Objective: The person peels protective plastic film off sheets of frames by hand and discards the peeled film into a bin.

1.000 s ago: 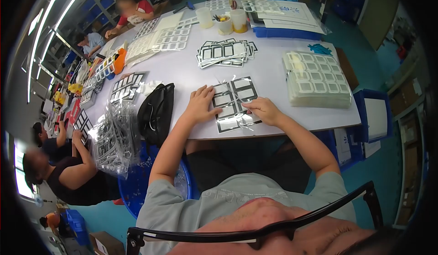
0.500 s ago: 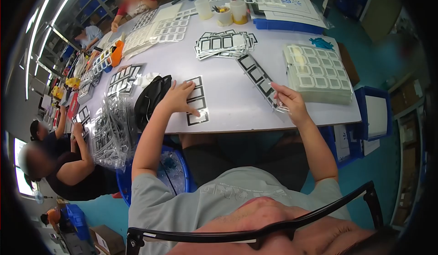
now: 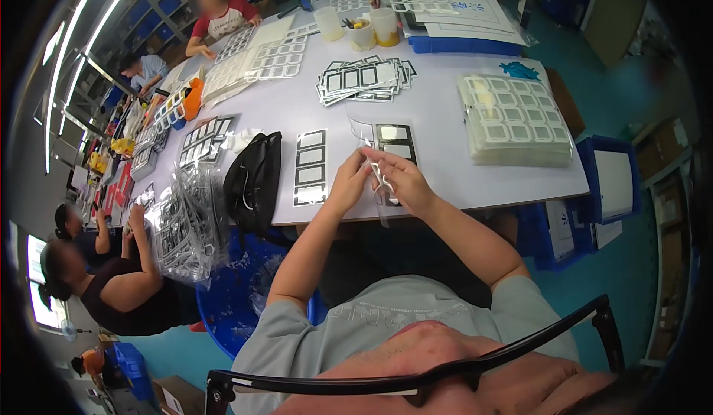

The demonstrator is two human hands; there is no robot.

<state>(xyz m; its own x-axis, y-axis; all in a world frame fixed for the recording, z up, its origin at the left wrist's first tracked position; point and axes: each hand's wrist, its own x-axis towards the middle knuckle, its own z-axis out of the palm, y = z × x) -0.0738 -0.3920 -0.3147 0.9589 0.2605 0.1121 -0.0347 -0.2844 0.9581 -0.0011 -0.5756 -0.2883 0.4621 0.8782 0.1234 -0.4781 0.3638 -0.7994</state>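
Currently, left hand (image 3: 349, 182) and right hand (image 3: 408, 184) are pinching clear film (image 3: 362, 130) beside a black-framed strip (image 3: 399, 150) on the tabletop (image 3: 440, 147), seemingly unfinished, while a separate strip (image 3: 311, 164) is lying leftward, apparently done.

- Black bag (image 3: 252, 181), on the table (image 3: 438, 136) near its front edge
- Blue tub (image 3: 223, 303), below the table
- Three cups (image 3: 361, 36), toward the table's far side
- Person in red sleeves (image 3: 225, 25), beyond the table
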